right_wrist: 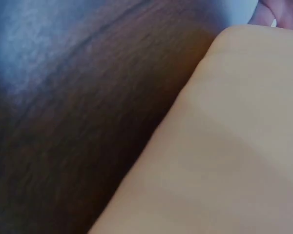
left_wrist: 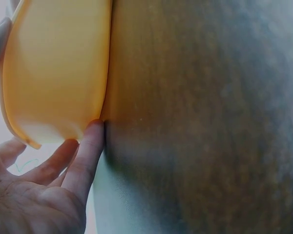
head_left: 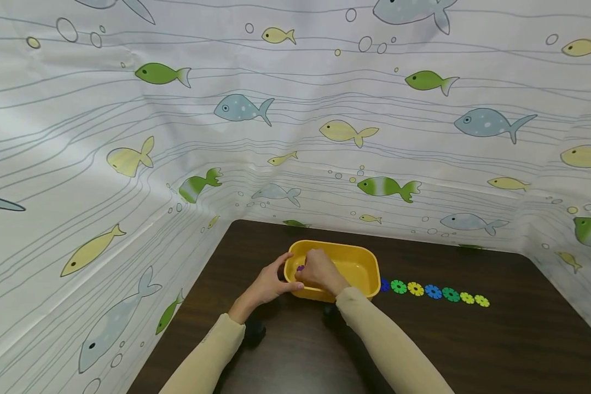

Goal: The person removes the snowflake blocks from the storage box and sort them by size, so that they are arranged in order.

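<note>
A yellow plastic bin (head_left: 353, 253) stands near the back of the dark table. My left hand (head_left: 267, 283) holds its left end, thumb along the near rim and the other fingers spread round the end. From the left wrist view, those fingertips press the bin's outer wall (left_wrist: 56, 73). Inside the bin, toward its left end, my right hand (head_left: 319, 271) reaches down with bent fingers. They pinch a small purple notched disc (head_left: 300, 268), mostly hidden by the hand. The right wrist view is largely filled by my sleeve (right_wrist: 219, 141).
To the right of the bin, several notched discs lie in a row: a dark blue disc (head_left: 384, 284) beside the bin, then green (head_left: 398, 287), yellow (head_left: 416, 289), blue (head_left: 433, 291) and more. A fish-patterned sheet (head_left: 295, 158) hangs behind and left of the table (head_left: 423, 345).
</note>
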Tool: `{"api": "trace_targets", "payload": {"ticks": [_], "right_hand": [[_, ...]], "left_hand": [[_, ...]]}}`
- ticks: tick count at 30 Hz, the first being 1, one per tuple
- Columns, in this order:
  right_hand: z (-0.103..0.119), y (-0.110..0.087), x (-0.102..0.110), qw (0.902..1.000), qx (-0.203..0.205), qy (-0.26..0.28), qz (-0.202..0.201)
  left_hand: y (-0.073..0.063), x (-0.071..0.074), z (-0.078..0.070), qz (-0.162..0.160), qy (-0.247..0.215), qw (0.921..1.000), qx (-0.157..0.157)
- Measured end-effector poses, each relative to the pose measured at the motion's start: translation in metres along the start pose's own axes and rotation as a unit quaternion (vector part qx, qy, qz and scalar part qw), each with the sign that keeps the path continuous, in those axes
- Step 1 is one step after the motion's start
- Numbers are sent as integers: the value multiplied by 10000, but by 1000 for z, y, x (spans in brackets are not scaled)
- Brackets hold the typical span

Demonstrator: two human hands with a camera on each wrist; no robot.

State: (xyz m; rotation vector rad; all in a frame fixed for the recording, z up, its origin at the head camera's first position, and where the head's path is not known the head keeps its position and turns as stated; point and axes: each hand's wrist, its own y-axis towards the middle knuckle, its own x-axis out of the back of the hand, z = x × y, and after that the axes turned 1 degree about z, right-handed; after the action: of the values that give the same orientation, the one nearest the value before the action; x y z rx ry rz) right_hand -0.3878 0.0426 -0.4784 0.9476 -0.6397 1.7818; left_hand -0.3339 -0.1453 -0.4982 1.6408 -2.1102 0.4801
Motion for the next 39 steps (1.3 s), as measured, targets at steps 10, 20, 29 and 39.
{"api": "trace_targets", "payload": {"ticks": [10, 20, 29, 39], "right_hand": [[-10, -15, 14, 9994, 144, 243, -206], [-23, -38, 31, 9975, 70, 6, -697], [-39, -62, 50, 9941, -189, 50, -1065], [-60, -89, 72, 9881, -262, 23, -1518]], "left_hand": [[-1, 0, -1, -10, 19, 9999, -126], [-1, 0, -2, 10, 95, 9999, -116], [1, -1, -2, 36, 134, 9999, -103], [-2, 1, -3, 47, 72, 9999, -92]]}}
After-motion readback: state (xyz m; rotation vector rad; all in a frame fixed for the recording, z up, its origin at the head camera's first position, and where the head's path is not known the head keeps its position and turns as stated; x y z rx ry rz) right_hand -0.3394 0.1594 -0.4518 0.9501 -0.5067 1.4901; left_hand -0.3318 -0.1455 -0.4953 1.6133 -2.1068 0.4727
